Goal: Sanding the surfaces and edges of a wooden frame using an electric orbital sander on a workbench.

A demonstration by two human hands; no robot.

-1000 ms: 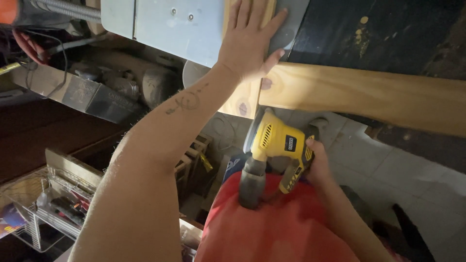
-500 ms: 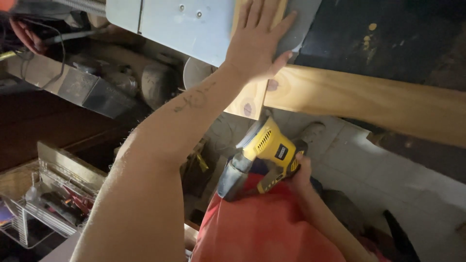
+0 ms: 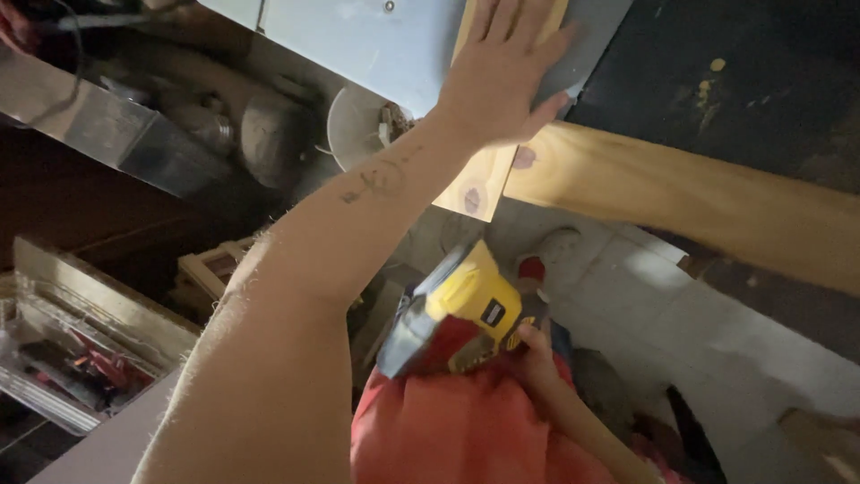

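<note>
My left hand (image 3: 506, 76) lies flat, fingers spread, on a short pale wooden board (image 3: 484, 184) that butts against a long wooden plank (image 3: 690, 202) running to the right. Both boards rest on a dark work surface (image 3: 743, 72) beside a grey metal sheet (image 3: 358, 40). My right hand (image 3: 536, 345) grips a yellow and black cordless drill (image 3: 457, 309) low down, close to my red shirt, well below the boards. The drill's nose points down to the left, away from the wood.
A white bowl (image 3: 354, 130) with small parts sits under the metal sheet. A metal duct (image 3: 98, 121) and clutter fill the upper left. A tray of tools (image 3: 67, 358) stands at the lower left. Pale floor tiles (image 3: 681, 314) show below the plank.
The drill has dropped away from the boards and swung down and left toward my body. My left hand has stayed pressed on the short board.
</note>
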